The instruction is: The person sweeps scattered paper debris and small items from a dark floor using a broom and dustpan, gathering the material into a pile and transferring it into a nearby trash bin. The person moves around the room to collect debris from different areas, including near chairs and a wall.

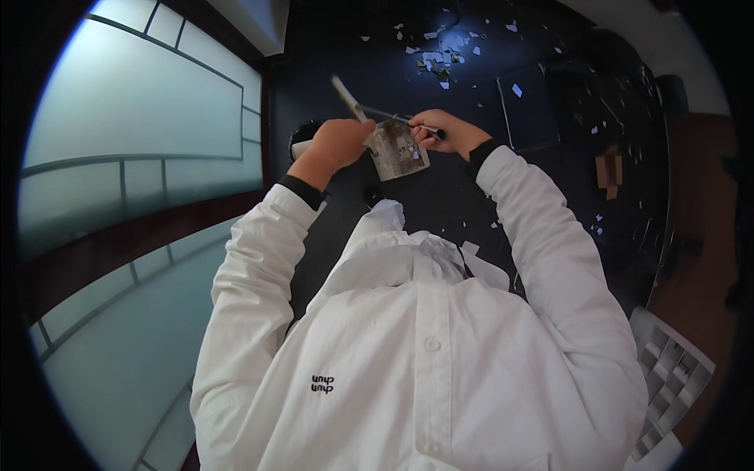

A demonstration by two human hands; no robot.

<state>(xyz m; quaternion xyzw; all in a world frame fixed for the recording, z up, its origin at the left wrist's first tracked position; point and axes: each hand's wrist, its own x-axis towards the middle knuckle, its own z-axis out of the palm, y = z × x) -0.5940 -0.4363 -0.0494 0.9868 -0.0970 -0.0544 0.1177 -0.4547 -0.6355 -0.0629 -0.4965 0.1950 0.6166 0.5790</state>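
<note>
My left hand is closed around a pale stick-like handle, which angles up and away from me. My right hand grips a thin metal tube; its dark end pokes out by the fingers, and its far part crosses close to the pale handle. Below and between both hands is a worn, light-coloured dustpan with a row of teeth and small scraps on it. How the handle and tube join the dustpan is unclear. Behind my left hand, a dark bin with a bag-like lining is partly hidden.
White scraps lie in a lit patch of dark floor ahead, others scattered rightward. At right are a dark rectangular panel, a flattened cardboard box and a white compartmented rack. Frosted glass panels line the left.
</note>
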